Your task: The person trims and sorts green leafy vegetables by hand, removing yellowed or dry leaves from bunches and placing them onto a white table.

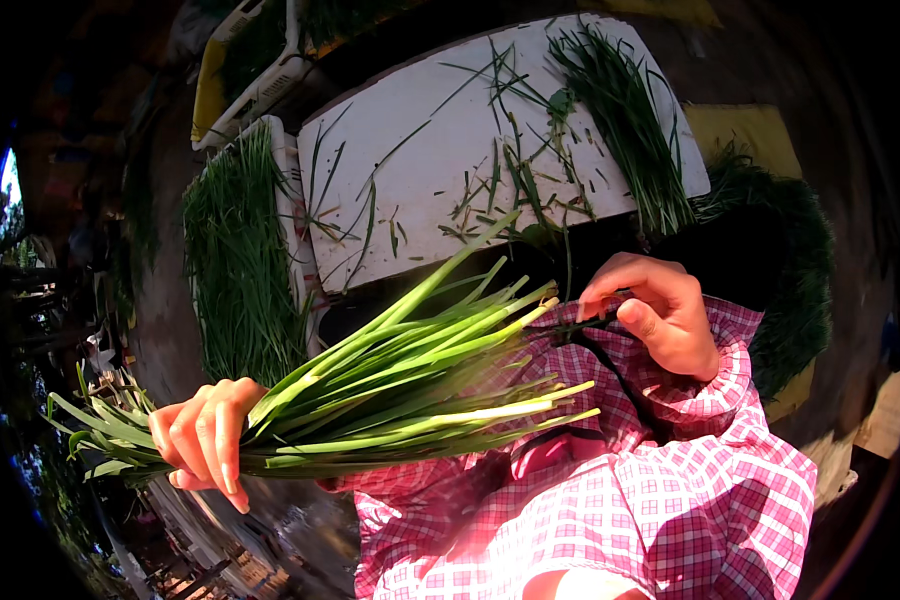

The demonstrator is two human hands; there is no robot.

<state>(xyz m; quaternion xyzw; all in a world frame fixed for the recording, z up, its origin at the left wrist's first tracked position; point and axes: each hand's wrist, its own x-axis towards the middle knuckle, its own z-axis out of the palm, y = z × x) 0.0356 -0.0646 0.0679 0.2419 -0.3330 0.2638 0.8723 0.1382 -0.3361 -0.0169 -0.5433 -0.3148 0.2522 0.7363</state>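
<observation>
My left hand (210, 435) is closed around a thick bunch of garlic chives (400, 375), held in front of my body at the left. Their pale cut ends fan out to the right, and the dark leaf tips stick out left of my fist. Just beyond those pale ends, my right hand (655, 310) is curled, thumb toward the fingers. A thin dark strand shows by its fingertips; I cannot make out what it is. Ahead lies a white board (410, 170) with loose leaves and cut bits (520, 185) scattered over it.
Another bundle of chives (625, 125) lies along the board's right side. To the left stands a white crate (295, 210) full of greens, with a yellow-sided crate (210, 100) behind it. More greens (785, 260) are heaped at the right by a yellow surface (745, 135).
</observation>
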